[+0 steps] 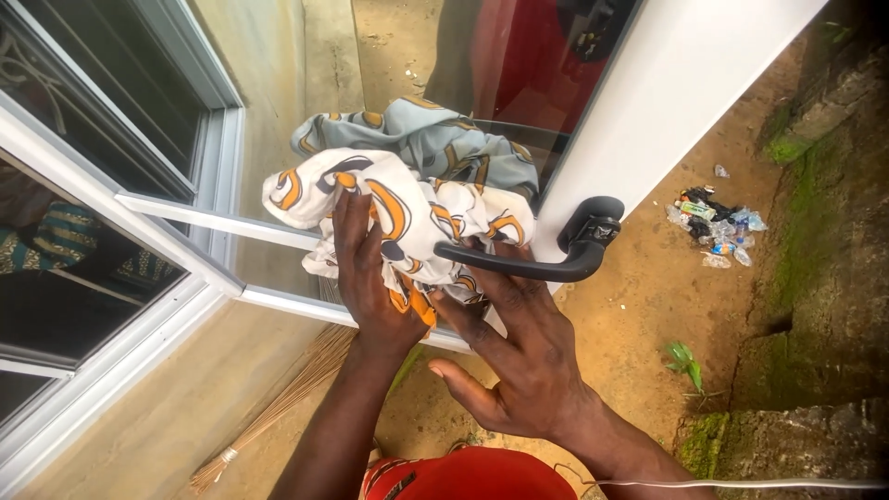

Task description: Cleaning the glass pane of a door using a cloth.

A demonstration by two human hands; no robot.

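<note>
My left hand [370, 273] presses a bunched white cloth with orange and black patterns [417, 218] flat against the glass pane [278, 167] of an open window sash. The cloth's reflection shows in the glass above it. My right hand [528, 356] lies spread against the sash's lower white frame [306, 307], fingers apart, just under the black lever handle [546, 264]; it holds nothing. The fingertips reach behind the handle near the cloth's edge.
The white sash frame [676, 83] runs up to the right. A fixed window [83, 278] sits at left in a beige wall. A straw broom [278, 407] leans below. Litter [713, 227] lies on sandy ground; a mossy stone wall [824, 278] stands right.
</note>
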